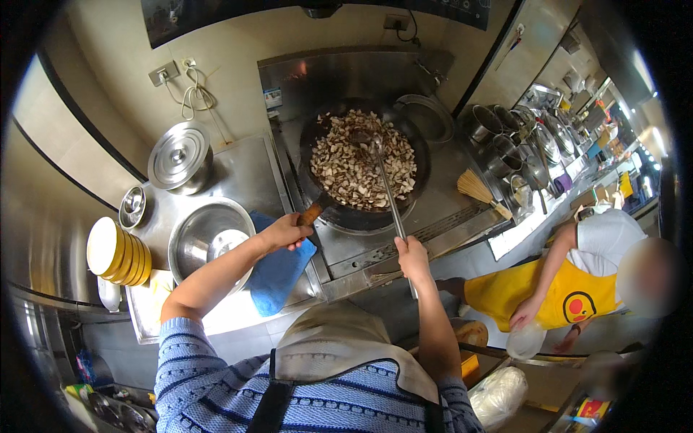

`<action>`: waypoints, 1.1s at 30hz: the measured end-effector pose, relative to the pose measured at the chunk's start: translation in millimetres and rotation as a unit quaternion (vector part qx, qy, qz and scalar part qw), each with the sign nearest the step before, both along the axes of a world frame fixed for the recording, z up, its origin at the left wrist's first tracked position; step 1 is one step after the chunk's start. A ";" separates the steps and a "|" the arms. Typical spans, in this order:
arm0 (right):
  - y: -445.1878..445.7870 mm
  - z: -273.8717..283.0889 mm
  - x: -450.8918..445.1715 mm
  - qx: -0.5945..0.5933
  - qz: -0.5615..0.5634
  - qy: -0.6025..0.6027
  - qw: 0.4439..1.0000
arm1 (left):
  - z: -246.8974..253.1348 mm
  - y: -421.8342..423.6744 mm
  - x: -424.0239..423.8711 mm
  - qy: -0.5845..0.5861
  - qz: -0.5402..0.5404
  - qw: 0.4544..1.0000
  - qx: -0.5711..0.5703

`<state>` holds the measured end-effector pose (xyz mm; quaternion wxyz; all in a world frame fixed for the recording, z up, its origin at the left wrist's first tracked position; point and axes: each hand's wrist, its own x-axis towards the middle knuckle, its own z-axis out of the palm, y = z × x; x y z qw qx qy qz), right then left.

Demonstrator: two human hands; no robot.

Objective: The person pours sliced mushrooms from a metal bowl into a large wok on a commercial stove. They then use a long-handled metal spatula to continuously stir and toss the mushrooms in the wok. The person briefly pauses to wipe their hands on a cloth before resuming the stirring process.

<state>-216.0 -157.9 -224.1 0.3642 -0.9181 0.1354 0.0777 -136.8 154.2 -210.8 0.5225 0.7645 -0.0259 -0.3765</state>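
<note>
A large dark wok (357,217) sits on the stove, filled with small chopped pieces (346,168), pale with brown edges, that look like mushrooms. My left hand (287,233) is closed around the wok's wooden handle (309,215). In my right hand (413,258) is the long metal handle of a ladle (391,200); its bowl rests among the pieces near the wok's centre. Beneath my left forearm lie a blue cloth (281,276) and a wide stainless steel bowl (187,238) on the counter.
Left of the stove stand a lidded steel pot (181,157), a small steel bowl (132,208) and stacked yellow bowls (119,254). A bamboo wok brush (482,192) lies at the stove's right, beside several pots (501,154). A person in a yellow apron (503,289) stands at right, holding a translucent container (525,340).
</note>
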 end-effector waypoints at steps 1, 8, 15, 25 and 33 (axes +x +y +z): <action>0.8 0.7 -5.8 -0.058 -0.005 -0.007 0.998 | 2.2 1.8 -5.2 0.000 0.028 0.999 -0.019; 28.3 -9.6 14.5 -0.216 -0.004 0.051 0.975 | -27.8 29.6 -95.6 -0.137 0.107 0.980 -0.097; 76.9 -14.5 10.1 0.296 -0.080 0.026 0.952 | -38.1 95.6 -263.0 0.062 0.136 0.983 -0.107; 179.5 24.5 -109.4 0.386 0.163 -0.024 0.908 | -57.1 195.9 -342.0 -0.004 0.078 0.997 -0.007; 300.4 -24.8 -214.8 0.336 -0.151 -0.266 0.891 | -75.5 302.7 -333.9 0.065 -0.031 0.992 -0.106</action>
